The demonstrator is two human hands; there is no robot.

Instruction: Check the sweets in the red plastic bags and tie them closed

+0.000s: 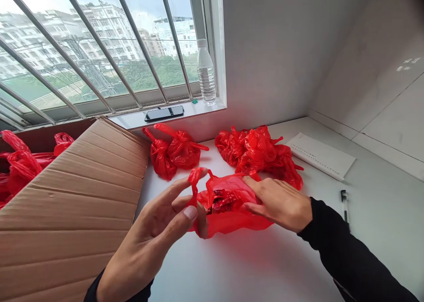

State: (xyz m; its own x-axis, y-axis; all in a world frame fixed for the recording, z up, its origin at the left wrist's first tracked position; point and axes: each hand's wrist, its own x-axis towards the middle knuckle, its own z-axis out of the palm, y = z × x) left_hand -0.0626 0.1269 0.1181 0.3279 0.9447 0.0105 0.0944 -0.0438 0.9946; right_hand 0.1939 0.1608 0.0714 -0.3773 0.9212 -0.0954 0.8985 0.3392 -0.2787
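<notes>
An opened red plastic bag (pixel 238 222) lies on the white table between my hands, with small dark-red patterned packets (pixel 227 200) visible in its mouth. My left hand (pixel 165 224) grips one handle of the bag, its thumb and fingers closed around the thin twisted strip. From the right, my right hand (pixel 278 200) reaches to the bag's far side; its thumb and fingers hold the edge of the plastic. Just behind are tied red bags: a pair (pixel 180 149) at the left and a heap (pixel 255 149) at the right.
A cardboard box (pixel 82 196) with more red bags (pixel 23 160) inside stands at the left. On the windowsill are a phone (pixel 164 113) and a water bottle (pixel 207 78). A white notepad or desk calendar (pixel 321 156) and a pen (pixel 345 207) lie at the right.
</notes>
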